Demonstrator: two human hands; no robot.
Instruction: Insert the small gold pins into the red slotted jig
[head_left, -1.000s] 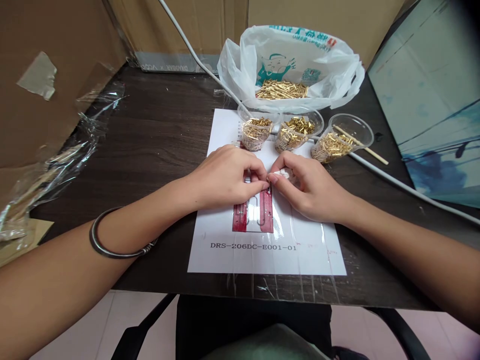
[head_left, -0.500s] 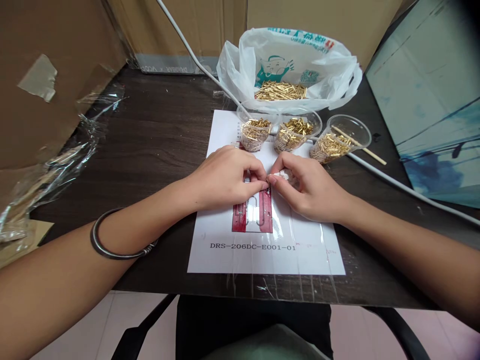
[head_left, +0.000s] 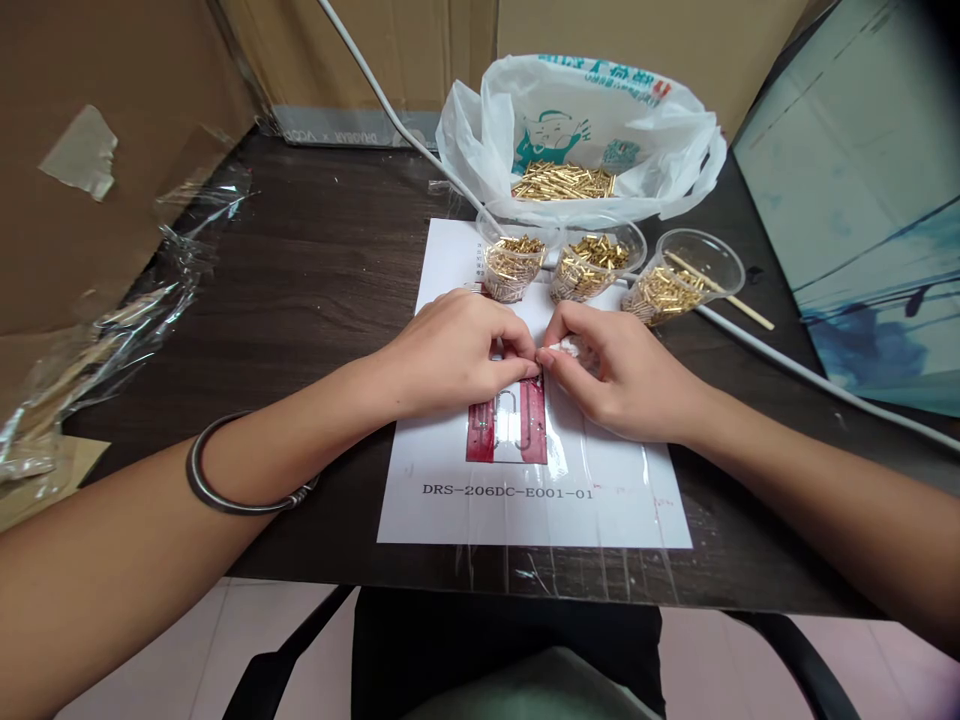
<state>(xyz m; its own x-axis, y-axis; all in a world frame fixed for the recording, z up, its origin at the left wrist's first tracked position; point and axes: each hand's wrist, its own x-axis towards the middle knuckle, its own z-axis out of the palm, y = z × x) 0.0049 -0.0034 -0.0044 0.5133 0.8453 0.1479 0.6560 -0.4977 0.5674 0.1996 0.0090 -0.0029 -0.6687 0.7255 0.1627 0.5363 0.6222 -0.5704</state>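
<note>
Running this remotely: basically nothing's moved this past second, so I'd call it slow, fiddly work. Right hand (head_left: 626,375) looks clamped on a white wad (head_left: 579,347); can't tell if my left hand (head_left: 469,350) pinches anything. Red-and-white card (head_left: 508,425) sits at 7 o'clock from the fingertips.

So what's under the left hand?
The left hand hides part of the DRS-206DC-E001-01 sheet and its red-and-white panel. The panel's lower end shows, with dark curved lines; what lies directly beneath the palm is covered.
</note>
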